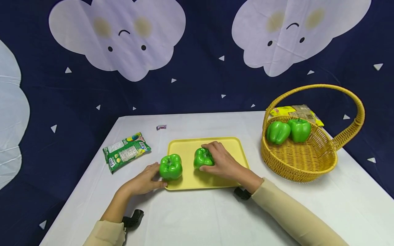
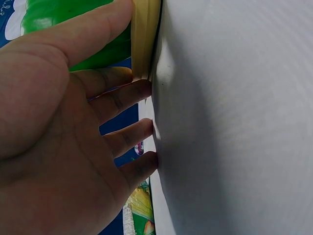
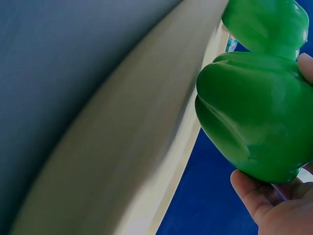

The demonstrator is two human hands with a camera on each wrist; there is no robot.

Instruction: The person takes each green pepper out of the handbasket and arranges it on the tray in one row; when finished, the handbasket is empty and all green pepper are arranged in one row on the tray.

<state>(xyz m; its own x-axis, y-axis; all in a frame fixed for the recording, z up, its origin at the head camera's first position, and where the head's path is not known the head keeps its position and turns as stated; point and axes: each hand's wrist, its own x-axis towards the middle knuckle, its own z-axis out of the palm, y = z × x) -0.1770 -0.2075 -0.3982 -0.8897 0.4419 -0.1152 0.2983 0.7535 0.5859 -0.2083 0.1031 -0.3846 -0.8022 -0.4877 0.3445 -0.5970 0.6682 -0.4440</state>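
A yellow tray (image 1: 191,145) lies on the white table. My right hand (image 1: 223,162) grips a green bell pepper (image 1: 201,159) over the tray's middle, thumb on the near side and fingers on the far side. In the right wrist view this bell pepper (image 3: 254,112) appears between thumb and fingers, just above the tray. Another green bell pepper (image 1: 170,167) sits at the tray's left end. Beside it is my left hand (image 1: 143,181), its thumb at the tray's near-left corner. The left wrist view shows the left hand (image 2: 73,112) with fingers extended and spread, the thumb touching the rim.
Two more green bell peppers (image 1: 278,132) rest in a handled wicker basket (image 1: 295,174) on the right. A yellow package (image 1: 283,110) lies behind it. Left of the tray lies a green snack packet (image 1: 127,152), with a small wrapped candy (image 1: 161,127) farther back.
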